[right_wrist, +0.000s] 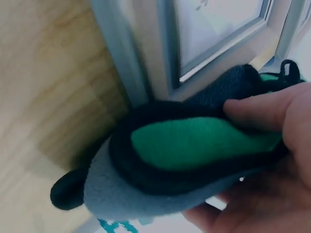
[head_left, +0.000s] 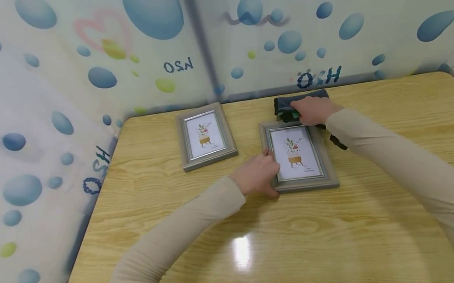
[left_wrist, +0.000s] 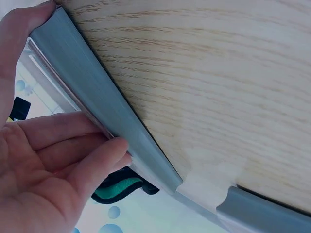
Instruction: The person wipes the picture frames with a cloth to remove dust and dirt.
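A grey picture frame with a potted-plant print lies face up on the table. My left hand holds its left side, thumb at the near corner. In the left wrist view, bent fingers touch the frame's moulding. My right hand grips a folded dark grey-blue cloth at the frame's far edge. The right wrist view shows the cloth's green side and black edging, with the thumb on top. The fingers under the cloth are partly hidden.
Left of the held frame, a second, similar picture frame lies face up on the wooden table. Behind the table's far edge rises a wall with blue and green drop patterns. Another patterned wall stands along the left side.
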A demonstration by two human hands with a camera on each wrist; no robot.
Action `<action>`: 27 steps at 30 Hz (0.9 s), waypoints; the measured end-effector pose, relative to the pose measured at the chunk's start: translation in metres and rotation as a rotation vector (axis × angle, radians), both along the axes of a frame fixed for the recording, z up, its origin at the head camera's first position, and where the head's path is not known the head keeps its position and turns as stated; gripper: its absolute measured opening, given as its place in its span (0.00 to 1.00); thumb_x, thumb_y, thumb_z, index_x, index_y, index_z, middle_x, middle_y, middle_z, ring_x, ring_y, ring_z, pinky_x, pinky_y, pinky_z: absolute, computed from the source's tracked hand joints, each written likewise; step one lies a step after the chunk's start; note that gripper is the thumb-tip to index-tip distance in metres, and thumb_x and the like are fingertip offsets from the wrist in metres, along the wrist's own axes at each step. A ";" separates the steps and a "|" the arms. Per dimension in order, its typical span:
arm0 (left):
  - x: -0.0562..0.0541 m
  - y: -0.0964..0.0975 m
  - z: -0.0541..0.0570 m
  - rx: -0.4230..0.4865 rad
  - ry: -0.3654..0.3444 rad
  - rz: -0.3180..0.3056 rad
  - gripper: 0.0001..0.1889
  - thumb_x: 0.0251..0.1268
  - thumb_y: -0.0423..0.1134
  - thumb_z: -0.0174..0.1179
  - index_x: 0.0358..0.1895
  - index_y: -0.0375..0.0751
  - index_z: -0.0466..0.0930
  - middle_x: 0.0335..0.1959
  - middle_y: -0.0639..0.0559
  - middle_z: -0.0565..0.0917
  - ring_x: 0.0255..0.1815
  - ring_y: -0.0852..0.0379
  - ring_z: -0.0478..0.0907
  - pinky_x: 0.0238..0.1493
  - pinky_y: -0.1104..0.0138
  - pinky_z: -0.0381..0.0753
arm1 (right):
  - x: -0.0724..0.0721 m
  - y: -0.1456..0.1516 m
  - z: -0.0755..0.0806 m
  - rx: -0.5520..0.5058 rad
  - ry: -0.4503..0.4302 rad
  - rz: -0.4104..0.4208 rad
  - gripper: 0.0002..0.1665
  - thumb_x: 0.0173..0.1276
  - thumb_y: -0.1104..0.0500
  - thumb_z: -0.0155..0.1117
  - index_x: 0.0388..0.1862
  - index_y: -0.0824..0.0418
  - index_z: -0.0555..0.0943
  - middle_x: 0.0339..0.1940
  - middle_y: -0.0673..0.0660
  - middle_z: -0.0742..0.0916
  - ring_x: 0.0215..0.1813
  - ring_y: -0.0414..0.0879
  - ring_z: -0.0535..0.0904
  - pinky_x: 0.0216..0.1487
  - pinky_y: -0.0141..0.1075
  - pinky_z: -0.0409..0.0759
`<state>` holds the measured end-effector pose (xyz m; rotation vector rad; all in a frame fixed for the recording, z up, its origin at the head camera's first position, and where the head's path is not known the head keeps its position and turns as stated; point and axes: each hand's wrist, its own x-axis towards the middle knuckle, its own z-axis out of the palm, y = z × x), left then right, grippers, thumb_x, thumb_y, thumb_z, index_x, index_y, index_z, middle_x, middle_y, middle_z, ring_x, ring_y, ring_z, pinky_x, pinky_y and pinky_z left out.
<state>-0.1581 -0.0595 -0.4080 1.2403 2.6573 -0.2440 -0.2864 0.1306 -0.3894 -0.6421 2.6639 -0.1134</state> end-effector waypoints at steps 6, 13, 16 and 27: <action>0.001 -0.001 0.000 -0.005 0.017 -0.017 0.23 0.44 0.61 0.72 0.31 0.43 0.84 0.40 0.44 0.82 0.48 0.48 0.75 0.43 0.63 0.82 | 0.005 -0.011 -0.004 0.019 0.018 -0.018 0.30 0.72 0.66 0.50 0.71 0.71 0.61 0.64 0.73 0.72 0.60 0.67 0.71 0.52 0.59 0.73; -0.002 -0.001 0.002 0.003 0.017 -0.064 0.22 0.46 0.60 0.71 0.29 0.43 0.85 0.33 0.49 0.82 0.38 0.54 0.74 0.43 0.64 0.80 | 0.013 -0.044 -0.009 -0.037 0.107 0.052 0.26 0.72 0.65 0.53 0.67 0.69 0.67 0.59 0.70 0.77 0.58 0.64 0.74 0.52 0.58 0.74; -0.004 -0.001 0.002 0.003 0.017 -0.078 0.22 0.46 0.60 0.71 0.29 0.43 0.85 0.30 0.50 0.83 0.35 0.55 0.75 0.44 0.64 0.78 | 0.014 -0.055 -0.009 -0.097 0.118 0.123 0.25 0.71 0.67 0.52 0.67 0.69 0.68 0.58 0.69 0.78 0.57 0.64 0.74 0.53 0.56 0.74; -0.004 -0.001 0.002 0.011 -0.003 -0.044 0.23 0.44 0.61 0.72 0.30 0.43 0.84 0.30 0.53 0.81 0.34 0.56 0.73 0.41 0.66 0.78 | 0.008 -0.037 -0.011 -0.211 0.076 0.155 0.25 0.70 0.68 0.52 0.67 0.66 0.69 0.59 0.68 0.77 0.59 0.62 0.74 0.58 0.55 0.71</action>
